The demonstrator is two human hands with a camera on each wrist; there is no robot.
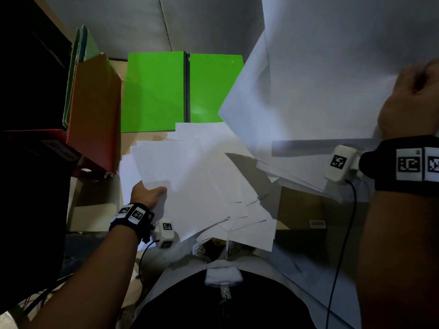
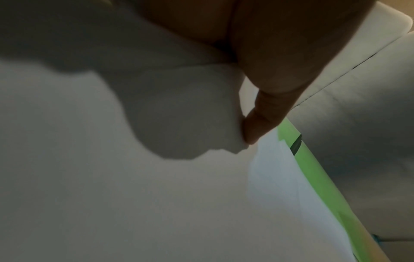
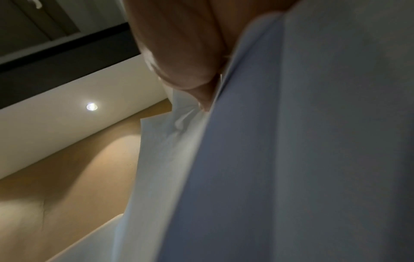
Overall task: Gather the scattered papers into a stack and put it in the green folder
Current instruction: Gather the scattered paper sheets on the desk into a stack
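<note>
The green folder (image 1: pixel 154 91) lies open and flat at the back of the table; the left wrist view shows it as a green strip (image 2: pixel 313 168). White papers (image 1: pixel 202 176) lie fanned and overlapping in front of it, reaching over the near table edge. My left hand (image 1: pixel 156 192) pinches the left edge of these sheets, its thumb (image 2: pixel 253 127) on top and the fingers hidden beneath. My right hand (image 1: pixel 413 100) is raised at the right and grips several sheets (image 1: pixel 320 91) that hang in the air, covering the folder's right corner. The right wrist view shows its fingers (image 3: pixel 186 67) clamped on the paper (image 3: pixel 313 141).
An orange-red folder (image 1: pixel 95 110) leans upright at the left with green folders (image 1: pixel 82 46) behind it, close to the open folder's left edge. A red binder (image 1: pixel 35 138) lies below them. Bare brown table (image 1: pixel 299 205) shows at the right. A white wall (image 1: pixel 142 20) stands behind.
</note>
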